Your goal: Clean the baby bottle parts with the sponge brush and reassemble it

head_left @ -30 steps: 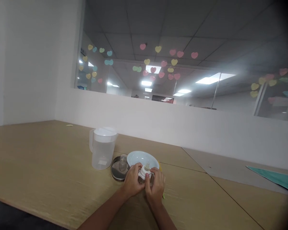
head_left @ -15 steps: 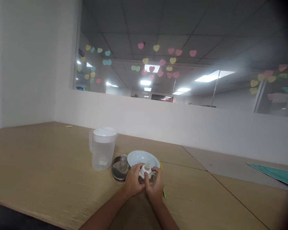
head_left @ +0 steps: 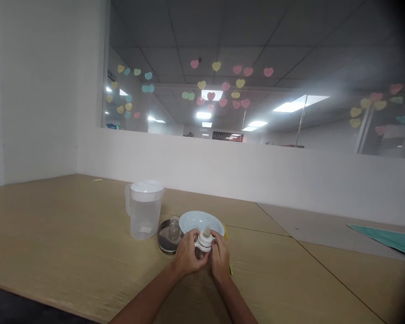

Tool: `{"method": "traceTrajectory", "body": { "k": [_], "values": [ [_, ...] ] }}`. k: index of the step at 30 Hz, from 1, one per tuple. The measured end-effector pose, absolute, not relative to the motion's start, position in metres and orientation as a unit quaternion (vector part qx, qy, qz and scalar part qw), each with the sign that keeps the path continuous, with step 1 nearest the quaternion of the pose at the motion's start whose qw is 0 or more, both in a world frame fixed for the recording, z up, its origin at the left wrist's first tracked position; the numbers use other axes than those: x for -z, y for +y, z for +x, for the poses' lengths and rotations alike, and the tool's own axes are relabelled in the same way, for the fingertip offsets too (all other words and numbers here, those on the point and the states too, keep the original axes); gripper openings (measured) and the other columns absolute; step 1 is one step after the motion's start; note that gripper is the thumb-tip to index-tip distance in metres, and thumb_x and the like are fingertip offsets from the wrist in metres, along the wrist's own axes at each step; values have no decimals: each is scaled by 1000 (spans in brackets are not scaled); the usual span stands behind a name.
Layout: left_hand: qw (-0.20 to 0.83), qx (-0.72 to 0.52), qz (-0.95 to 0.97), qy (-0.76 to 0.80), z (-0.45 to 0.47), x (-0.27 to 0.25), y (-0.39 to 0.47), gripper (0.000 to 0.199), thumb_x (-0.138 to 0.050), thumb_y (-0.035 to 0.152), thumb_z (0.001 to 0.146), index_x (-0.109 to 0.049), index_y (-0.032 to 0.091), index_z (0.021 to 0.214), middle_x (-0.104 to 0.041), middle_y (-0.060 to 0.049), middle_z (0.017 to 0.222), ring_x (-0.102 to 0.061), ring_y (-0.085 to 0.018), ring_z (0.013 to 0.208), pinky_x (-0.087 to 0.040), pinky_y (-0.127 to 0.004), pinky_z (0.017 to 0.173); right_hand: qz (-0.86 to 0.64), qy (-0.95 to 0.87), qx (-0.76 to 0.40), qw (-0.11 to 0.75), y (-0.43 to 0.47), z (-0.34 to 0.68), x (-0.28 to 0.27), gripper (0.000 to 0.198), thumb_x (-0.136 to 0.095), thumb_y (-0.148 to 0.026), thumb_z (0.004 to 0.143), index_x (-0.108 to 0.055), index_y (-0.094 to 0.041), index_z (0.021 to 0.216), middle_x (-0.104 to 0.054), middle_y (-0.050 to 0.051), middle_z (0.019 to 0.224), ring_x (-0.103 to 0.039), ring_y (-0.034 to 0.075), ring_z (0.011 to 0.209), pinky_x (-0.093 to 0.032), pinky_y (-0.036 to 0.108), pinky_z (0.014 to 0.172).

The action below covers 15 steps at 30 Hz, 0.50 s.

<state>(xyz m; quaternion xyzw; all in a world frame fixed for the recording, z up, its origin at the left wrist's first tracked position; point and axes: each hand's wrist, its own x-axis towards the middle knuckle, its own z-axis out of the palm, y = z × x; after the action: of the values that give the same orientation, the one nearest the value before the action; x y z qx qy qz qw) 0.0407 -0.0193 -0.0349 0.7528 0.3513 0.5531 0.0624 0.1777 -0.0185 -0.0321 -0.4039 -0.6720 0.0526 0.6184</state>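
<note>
A baby bottle with a white collar and a pale teat stands upright between my hands, in front of the bowl. My left hand is wrapped round its left side, near the white handle. On the other side, my right hand has its fingers closed at the collar; its thumb is hard to make out. The bottle's lower body is mostly covered by my hands. A clear domed cap stands on a round metal tray just left of my left hand. Right behind the bottle is a pale blue bowl.
A lidded clear plastic jug with liquid in it stands left of the tray. Something yellow-green shows beside my right hand. A green cloth lies at the far right of the wooden table, before a white wall.
My right thumb has left the front of the white collar, and the right hand has turned more to the side. The bottle's white handle now shows more. The camera view has shifted slightly.
</note>
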Motion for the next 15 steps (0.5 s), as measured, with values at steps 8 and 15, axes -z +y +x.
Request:
{"method": "traceTrajectory", "body": {
  "k": [8,15],
  "values": [
    [155,-551,750,332,45,29,-21,88,-65,20,66,-17,20,139,-63,-9,113,-58,-25,108,-43,-41,95,-394,-686,-42,610,-28,171,20,27,-49,-39,85,-58,-20,101,-61,7,98,-57,21,92,-45,35,82],
    [153,-551,749,334,43,28,-22,95,-67,21,62,-14,21,140,-54,-10,124,-61,-21,95,-47,-37,89,-381,-697,-60,604,-26,167,18,28,-40,-34,87,-60,-20,101,-63,7,97,-57,21,92,-45,35,83]
  ]
}}
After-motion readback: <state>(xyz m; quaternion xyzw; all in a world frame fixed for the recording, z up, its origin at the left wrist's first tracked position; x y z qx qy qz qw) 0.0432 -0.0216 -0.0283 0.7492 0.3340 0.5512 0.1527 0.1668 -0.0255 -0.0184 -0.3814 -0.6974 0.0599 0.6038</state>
